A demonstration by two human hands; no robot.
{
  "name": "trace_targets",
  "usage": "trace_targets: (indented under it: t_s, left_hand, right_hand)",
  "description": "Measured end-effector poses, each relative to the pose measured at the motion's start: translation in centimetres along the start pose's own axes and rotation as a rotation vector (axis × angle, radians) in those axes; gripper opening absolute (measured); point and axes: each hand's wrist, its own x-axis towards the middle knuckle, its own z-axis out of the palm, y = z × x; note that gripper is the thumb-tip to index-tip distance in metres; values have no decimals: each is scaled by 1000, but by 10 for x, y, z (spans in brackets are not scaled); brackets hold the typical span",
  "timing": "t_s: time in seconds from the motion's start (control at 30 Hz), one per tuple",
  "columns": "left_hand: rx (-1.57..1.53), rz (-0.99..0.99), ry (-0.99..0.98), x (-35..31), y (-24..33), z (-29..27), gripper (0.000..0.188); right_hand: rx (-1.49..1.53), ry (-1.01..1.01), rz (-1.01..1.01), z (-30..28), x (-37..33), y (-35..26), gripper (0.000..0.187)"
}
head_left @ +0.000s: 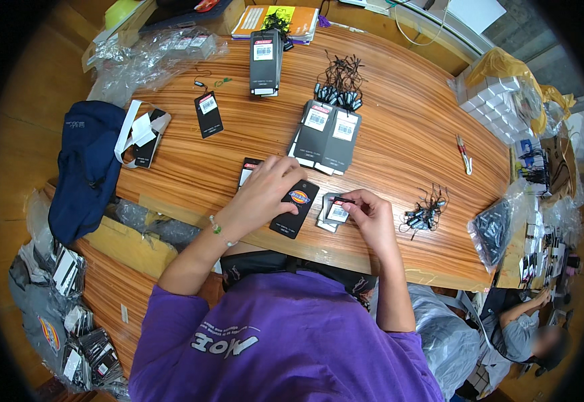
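Observation:
Near the front edge of the wooden table, my left hand [263, 193] curls over a black hang tag [300, 213] with a coloured oval emblem, its thumb pressing on the face. Another dark tag [247, 170] with a red-and-white label shows partly from under that hand. To the right, thumb and fingers of my right hand [374, 218] pinch the edge of a small labelled tag [337, 212], which lies over a small stack of similar pieces. Beyond my hands are two overlapping piles of grey tags [325, 144] with black strings bunched at their top.
Loose black strings [426, 214] lie to the right, with red-handled snips [464, 155] farther off. A tag stack [264, 67] and a single tag [209, 115] sit farther back. A blue bag [88, 167] is at left; boxed plastic packs [496, 100] stand at right. A co-worker sits lower right.

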Motion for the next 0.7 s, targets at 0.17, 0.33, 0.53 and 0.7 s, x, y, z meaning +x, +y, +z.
trace_targets:
  t_s: [0.17,0.33,0.53,0.7]
  left_hand:
    - [-632,-403,-159,-4,6,-7,28]
    - [-953,-365,45,-10,11,9,23]
    - [-1014,-413,162,-7,29,24,22]
    - [-993,-412,229,-10,23,27,19]
  right_hand:
    - [169,-53,-15,0,-7,-12,14]
    - [215,-37,-92,15,-17,-32,22]
    - [68,93,-291,15,-17,-27,29]
    - [-278,713,-149,-115,-7,15,8]
